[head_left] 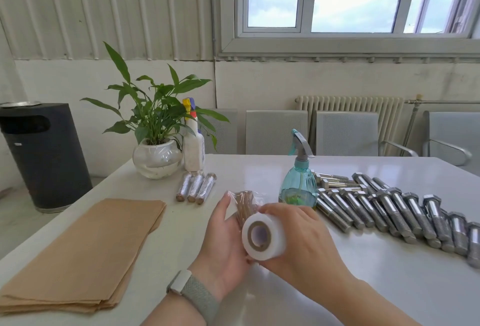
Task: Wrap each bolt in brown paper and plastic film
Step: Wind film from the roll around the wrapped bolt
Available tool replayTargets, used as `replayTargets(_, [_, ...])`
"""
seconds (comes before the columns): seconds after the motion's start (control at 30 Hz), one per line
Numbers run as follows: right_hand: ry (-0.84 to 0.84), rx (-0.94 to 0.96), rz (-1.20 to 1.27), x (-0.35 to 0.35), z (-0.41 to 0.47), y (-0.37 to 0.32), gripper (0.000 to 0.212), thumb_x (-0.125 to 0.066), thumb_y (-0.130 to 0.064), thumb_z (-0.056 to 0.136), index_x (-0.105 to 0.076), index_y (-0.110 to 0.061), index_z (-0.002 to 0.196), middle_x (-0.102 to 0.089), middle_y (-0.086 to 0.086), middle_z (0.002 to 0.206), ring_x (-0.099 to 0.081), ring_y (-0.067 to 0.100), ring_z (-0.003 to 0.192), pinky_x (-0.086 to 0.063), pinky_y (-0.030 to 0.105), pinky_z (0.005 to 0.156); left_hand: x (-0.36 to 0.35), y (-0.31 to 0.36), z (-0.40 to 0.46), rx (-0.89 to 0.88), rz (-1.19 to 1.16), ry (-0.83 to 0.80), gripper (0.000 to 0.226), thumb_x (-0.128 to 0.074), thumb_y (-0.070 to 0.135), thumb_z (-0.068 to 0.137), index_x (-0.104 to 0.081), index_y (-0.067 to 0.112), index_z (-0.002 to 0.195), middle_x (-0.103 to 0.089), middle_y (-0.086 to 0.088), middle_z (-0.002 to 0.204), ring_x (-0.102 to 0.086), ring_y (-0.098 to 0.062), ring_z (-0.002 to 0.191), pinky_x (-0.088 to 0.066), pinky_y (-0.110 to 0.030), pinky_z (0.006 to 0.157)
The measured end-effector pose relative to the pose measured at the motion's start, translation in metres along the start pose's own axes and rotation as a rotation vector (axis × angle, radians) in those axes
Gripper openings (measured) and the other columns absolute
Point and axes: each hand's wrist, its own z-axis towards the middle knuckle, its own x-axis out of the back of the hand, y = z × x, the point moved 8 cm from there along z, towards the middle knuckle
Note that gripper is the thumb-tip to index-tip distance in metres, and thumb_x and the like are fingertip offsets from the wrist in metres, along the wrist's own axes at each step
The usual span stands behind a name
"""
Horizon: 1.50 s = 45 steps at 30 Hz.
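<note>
Near the tabletop's front edge, the left hand (225,237) cradles a paper-wrapped bolt (243,203) with fingers curled around it, while the right hand (298,237) grips a film roll (263,237) touching it.

Left hand (225,245) palm up, fingers curled around a paper-wrapped bolt (243,206); right hand (302,241) gripping the film roll (263,237) from above, just beside it.

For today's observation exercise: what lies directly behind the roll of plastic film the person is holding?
Behind the roll of plastic film in the right hand is a brown-paper-wrapped bolt held by the left hand. The roll covers its lower end.
</note>
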Motion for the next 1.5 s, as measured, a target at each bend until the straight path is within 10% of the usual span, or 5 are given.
replayTargets(0.33, [-0.093,0.135,-0.095,-0.016,-0.01,-0.008,0.05,-0.066,-0.051,0.077,-0.051,-0.021,0.115,-0.055,-0.001,0.1,-0.056,0.021,0.078,-0.046,0.031,0.066,0.009,0.005,0.004,0.06,-0.165,-0.03,0.098,-0.046,0.08,0.079,-0.054,0.0,0.135,-0.052,-0.026,0.137,-0.051,-0.041,0.128,-0.038,-0.052,0.11])
replayTargets(0.57, [-0.093,0.241,-0.218,-0.027,-0.017,-0.029,0.046,-0.076,-0.014,0.068,-0.06,-0.015,0.112,-0.056,0.006,0.106,-0.057,0.027,0.085,-0.048,0.038,0.074,0.017,-0.006,0.004,0.179,-0.008,0.138,0.071,-0.07,0.069,0.071,-0.046,0.015,0.109,-0.047,-0.012,0.107,-0.051,-0.03,0.106,-0.04,-0.042,0.107])
replayTargets(1.0, [0.067,0.33,-0.241,-0.015,-0.015,-0.039,0.033,-0.06,-0.001,0.083,-0.055,-0.015,0.112,-0.061,0.01,0.101,-0.057,0.03,0.084,-0.045,0.039,0.08,0.019,-0.001,0.008,0.128,-0.062,0.116,0.042,-0.074,0.045,0.075,-0.076,0.004,0.064,-0.068,-0.015,0.066,-0.07,-0.031,0.06,-0.058,-0.04,0.053])
replayTargets(1.17, [0.07,0.34,-0.226,-0.013,-0.018,-0.033,0.035,-0.06,-0.002,0.083,-0.053,-0.016,0.114,-0.061,0.011,0.106,-0.058,0.031,0.09,-0.045,0.04,0.084,0.023,0.011,0.015,0.005,-0.124,0.111,0.028,-0.076,0.029,0.071,-0.072,0.007,0.088,-0.067,-0.013,0.08,-0.065,-0.029,0.079,-0.047,-0.045,0.1])
replayTargets(1.5, [0.164,0.41,-0.132,0.009,-0.013,-0.035,0.044,-0.074,-0.004,0.078,-0.053,-0.015,0.115,-0.051,0.01,0.113,-0.057,0.029,0.098,-0.044,0.039,0.09,-0.015,0.008,0.001,0.038,-0.262,-0.304,0.06,-0.04,0.025,0.083,-0.042,0.006,0.14,-0.05,-0.021,0.142,-0.048,-0.039,0.132,-0.034,-0.049,0.113])
